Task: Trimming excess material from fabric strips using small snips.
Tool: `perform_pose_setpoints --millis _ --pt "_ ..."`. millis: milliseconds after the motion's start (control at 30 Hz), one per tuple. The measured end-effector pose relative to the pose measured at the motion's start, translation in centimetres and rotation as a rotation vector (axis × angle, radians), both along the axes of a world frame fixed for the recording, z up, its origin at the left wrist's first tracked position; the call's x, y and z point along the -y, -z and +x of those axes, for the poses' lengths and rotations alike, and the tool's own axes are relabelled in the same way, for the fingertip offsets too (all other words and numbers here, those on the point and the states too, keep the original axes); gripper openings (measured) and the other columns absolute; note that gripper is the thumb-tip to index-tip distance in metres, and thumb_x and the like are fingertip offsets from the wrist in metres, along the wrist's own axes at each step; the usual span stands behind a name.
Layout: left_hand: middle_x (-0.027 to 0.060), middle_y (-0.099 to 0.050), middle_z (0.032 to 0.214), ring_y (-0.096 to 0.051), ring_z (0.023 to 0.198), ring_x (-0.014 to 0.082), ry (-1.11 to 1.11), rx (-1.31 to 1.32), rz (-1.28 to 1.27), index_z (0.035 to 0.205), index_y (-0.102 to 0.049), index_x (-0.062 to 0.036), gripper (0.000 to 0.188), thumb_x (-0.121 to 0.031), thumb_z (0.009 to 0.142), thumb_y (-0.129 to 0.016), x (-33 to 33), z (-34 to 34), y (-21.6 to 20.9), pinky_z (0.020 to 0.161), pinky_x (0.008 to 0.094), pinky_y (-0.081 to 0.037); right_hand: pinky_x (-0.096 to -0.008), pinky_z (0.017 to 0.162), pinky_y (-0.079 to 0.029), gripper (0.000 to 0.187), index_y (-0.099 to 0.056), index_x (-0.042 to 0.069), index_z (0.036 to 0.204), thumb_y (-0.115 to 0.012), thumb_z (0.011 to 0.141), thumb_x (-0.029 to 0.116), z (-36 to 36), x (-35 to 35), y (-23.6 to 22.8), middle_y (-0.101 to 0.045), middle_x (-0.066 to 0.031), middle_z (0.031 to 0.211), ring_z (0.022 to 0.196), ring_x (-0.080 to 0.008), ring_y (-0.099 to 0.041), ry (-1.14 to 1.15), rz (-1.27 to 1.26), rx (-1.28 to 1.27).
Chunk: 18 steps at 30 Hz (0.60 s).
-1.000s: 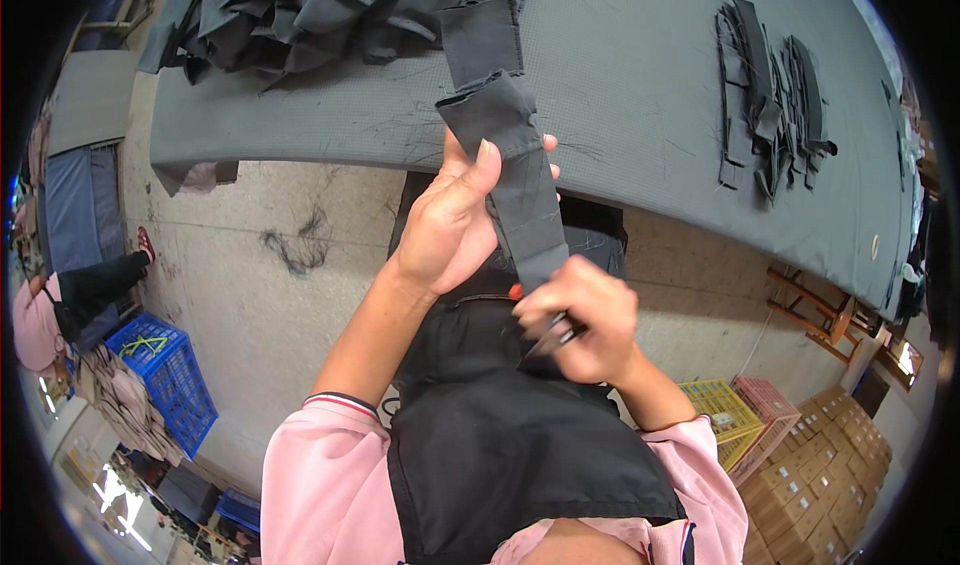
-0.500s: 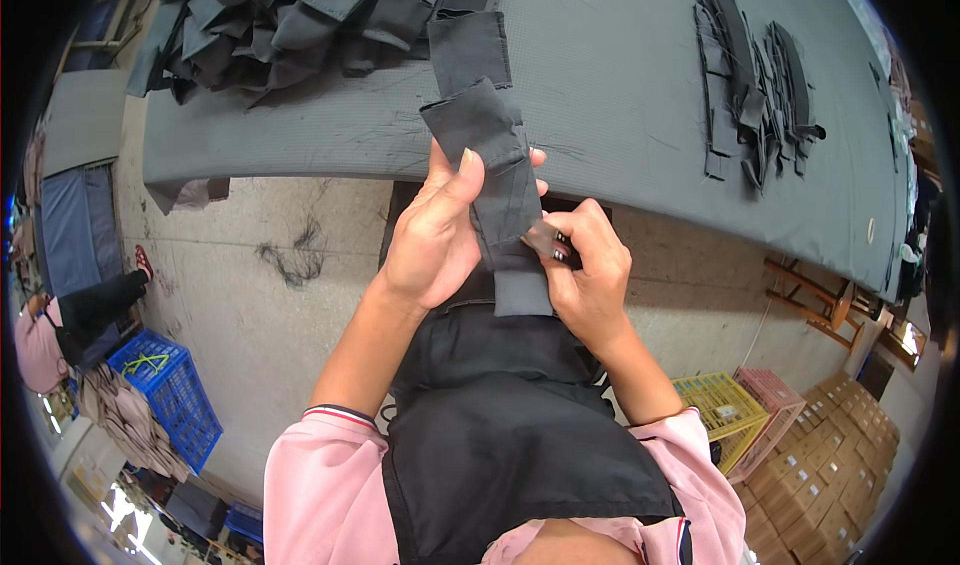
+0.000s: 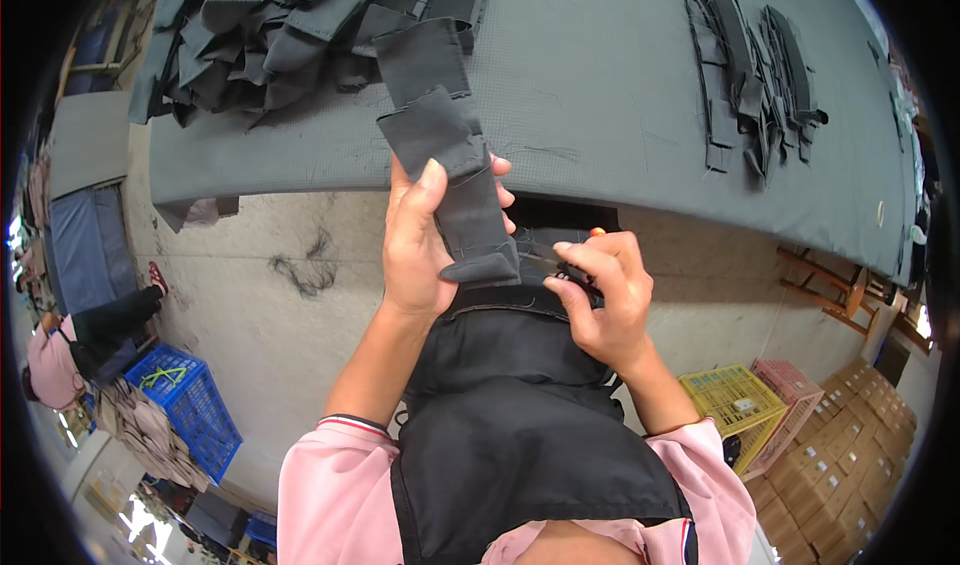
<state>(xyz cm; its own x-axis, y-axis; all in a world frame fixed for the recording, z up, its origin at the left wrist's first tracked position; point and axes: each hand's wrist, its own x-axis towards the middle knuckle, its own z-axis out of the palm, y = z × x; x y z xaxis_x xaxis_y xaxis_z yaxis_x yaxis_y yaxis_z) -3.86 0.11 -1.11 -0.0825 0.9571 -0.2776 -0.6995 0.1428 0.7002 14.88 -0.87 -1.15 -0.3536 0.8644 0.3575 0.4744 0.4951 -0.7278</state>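
My left hand (image 3: 412, 255) is closed around a dark grey fabric strip (image 3: 468, 205), thumb on top and fingertips showing past its right edge. The strip's lower end is folded over just above my black apron (image 3: 520, 415). Beyond my fingers, further grey pieces (image 3: 420, 60) run up over the table edge toward a heap. To the right of the strip, my right hand (image 3: 615, 300) grips small thread snips (image 3: 583, 279) with a dark handle. Their thin blade points toward the strip, with a small gap between; its tip is hard to make out.
A large heap of grey fabric pieces (image 3: 270, 35) covers the far left of the grey-covered table (image 3: 590, 115). Bundled strips (image 3: 745, 75) lie at its right. Blue (image 3: 185, 405) and yellow crates (image 3: 735, 400), cardboard boxes (image 3: 840, 445) and a person (image 3: 60, 360) are around the floor.
My left hand has shifted left with the strip, whose lower end now lies folded over. My right hand has drawn the snips back to the right, away from the strip's edge.
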Motion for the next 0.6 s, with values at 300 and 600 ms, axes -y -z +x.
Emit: perform_pose_setpoints --millis 300,600 --pt "0.0200 -0.055 0.107 -0.061 0.087 0.0235 0.005 0.136 -0.008 0.118 -0.039 -0.0053 0.034 -0.032 0.098 -0.038 0.29 0.08 0.36 0.068 0.0378 -0.055 -0.0278 0.047 -0.036 0.038 -0.066 0.006 0.101 -0.076 0.064 0.007 -0.82 0.14 0.54 -0.053 -0.0027 0.074 0.056 -0.0149 -0.050 -0.015 0.214 0.106" --pt "0.0155 -0.055 0.108 -0.057 0.091 0.0231 -0.002 0.076 0.017 0.117 -0.048 0.0015 0.051 -0.043 0.097 -0.033 0.52 0.00 0.38 0.073 0.0395 -0.050 -0.0278 0.050 -0.045 0.042 -0.065 0.004 0.101 -0.078 0.061 0.004 -0.57 0.94 0.25 -0.052 -0.0036 0.075 0.056 -0.0171 -0.051 0.094 0.147 0.002"
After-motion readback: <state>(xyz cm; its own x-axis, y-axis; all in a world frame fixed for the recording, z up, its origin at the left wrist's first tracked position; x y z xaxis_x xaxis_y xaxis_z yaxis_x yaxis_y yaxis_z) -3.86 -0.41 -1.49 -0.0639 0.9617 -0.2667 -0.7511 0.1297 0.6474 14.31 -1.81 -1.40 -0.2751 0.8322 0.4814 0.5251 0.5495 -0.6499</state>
